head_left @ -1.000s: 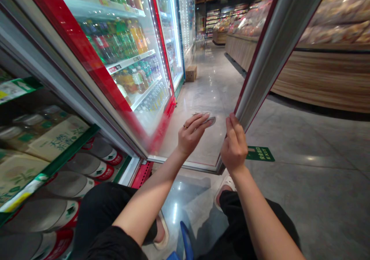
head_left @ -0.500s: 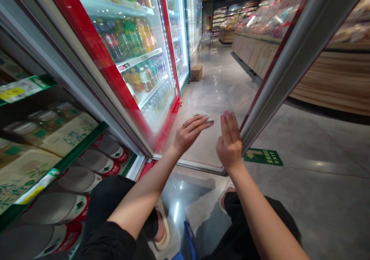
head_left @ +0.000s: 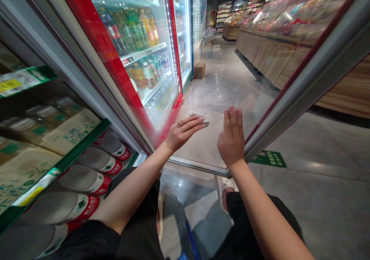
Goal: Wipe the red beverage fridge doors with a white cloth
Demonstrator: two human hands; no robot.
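Note:
A glass door (head_left: 208,94) in a grey frame stands open in front of me. My left hand (head_left: 181,132), with a ring on one finger, presses a small crumpled wipe (head_left: 207,122) against the lower part of the pane; most of the wipe is hidden under the fingers. To its right, my right hand (head_left: 231,138) lies with straight fingers on the same pane, holding nothing. That hand is close to the door's grey edge frame (head_left: 277,109). The two hands are apart from each other.
At left, a shelf (head_left: 66,152) bears jars and boxes, with large bottles (head_left: 86,181) below. Beyond the glass are a red-framed drinks cooler (head_left: 138,48), a cardboard box (head_left: 199,70) and wood-panelled display bins (head_left: 260,53). A green exit sign (head_left: 270,158) marks the floor.
My left hand has slid slightly left on the glass with the wipe. The right hand stays flat by the frame. The view has shifted a little, and the door edge appears further right.

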